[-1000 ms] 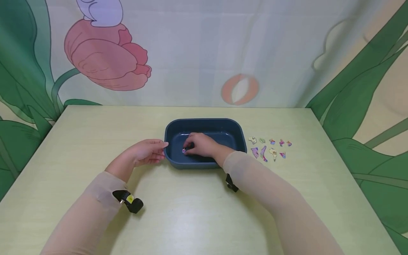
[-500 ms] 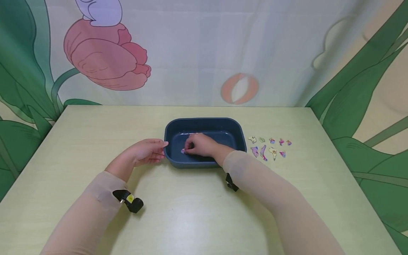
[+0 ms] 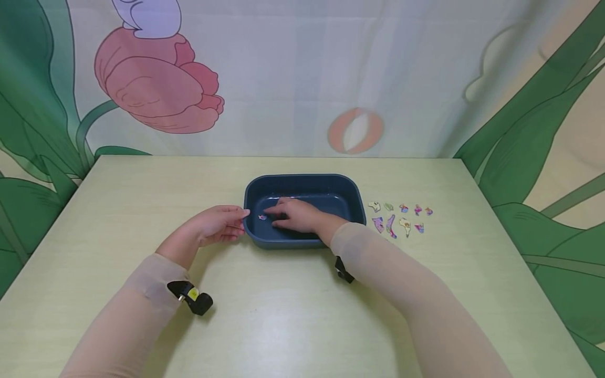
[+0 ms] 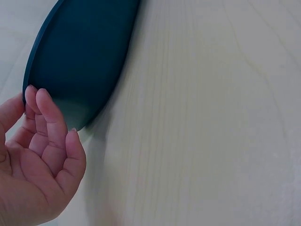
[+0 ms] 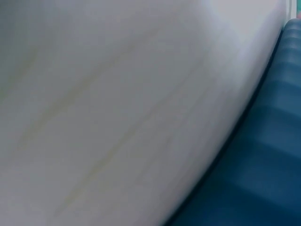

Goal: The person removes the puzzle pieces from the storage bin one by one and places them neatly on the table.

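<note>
A dark blue rectangular basin [image 3: 302, 244] stands on the table. My left hand [image 3: 219, 224] pinches its left rim, the thumb on top and the fingers against the outer wall; in the left wrist view the fingers [image 4: 49, 110] curve up against the basin's side. My right hand [image 3: 299, 215] reaches down inside the basin with its index finger stretched out and holds nothing. Just left of that fingertip, a small pink-and-purple sticker-like cutout [image 3: 262, 217] lies on the basin floor. The right wrist view shows the basin's ribbed outer wall [image 5: 263, 155] but not the hand.
Several small colourful cutouts lie in two rows right of the basin, among them a purple one [image 3: 390, 226] and a cream one [image 3: 405, 227]. The pale wooden table [image 3: 283, 315] ends at a printed curtain [image 3: 274, 79] behind.
The right hand has let go of the small cutout, and its fingers have straightened. The cutout now lies further left on the basin floor. The left hand has stayed at the rim.
</note>
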### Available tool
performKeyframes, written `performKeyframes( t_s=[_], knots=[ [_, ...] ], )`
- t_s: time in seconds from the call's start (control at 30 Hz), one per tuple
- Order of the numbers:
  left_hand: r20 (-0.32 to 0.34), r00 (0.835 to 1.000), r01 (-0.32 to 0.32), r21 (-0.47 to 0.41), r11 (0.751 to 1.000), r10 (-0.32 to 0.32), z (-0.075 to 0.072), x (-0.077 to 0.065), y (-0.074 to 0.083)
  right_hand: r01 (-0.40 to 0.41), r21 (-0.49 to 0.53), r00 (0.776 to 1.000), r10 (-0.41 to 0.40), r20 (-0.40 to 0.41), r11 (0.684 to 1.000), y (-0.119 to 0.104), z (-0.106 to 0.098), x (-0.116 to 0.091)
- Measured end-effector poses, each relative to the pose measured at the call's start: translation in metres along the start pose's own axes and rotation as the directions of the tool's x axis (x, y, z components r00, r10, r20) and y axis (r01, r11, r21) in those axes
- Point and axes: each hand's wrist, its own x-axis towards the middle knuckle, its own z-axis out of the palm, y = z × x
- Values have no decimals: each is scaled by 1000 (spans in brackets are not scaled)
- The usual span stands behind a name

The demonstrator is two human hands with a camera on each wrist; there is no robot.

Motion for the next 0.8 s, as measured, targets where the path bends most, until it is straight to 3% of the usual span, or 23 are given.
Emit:
performKeyframes(
  t_s=[0.23,0.57,0.8],
  knots=[
    [-9,1000,9,-4,1000,-9,1,1,0,96,91,994,-91,-53,991,1,1,1],
    [-10,1000,12,-8,1000,-12,-1,4,-2,137,131,990,-133,-41,982,2,0,1],
    [0,1000,10,4,1000,-10,-1,3,-2,75,83,997,-73,-27,994,-3,-1,2]
  ],
)
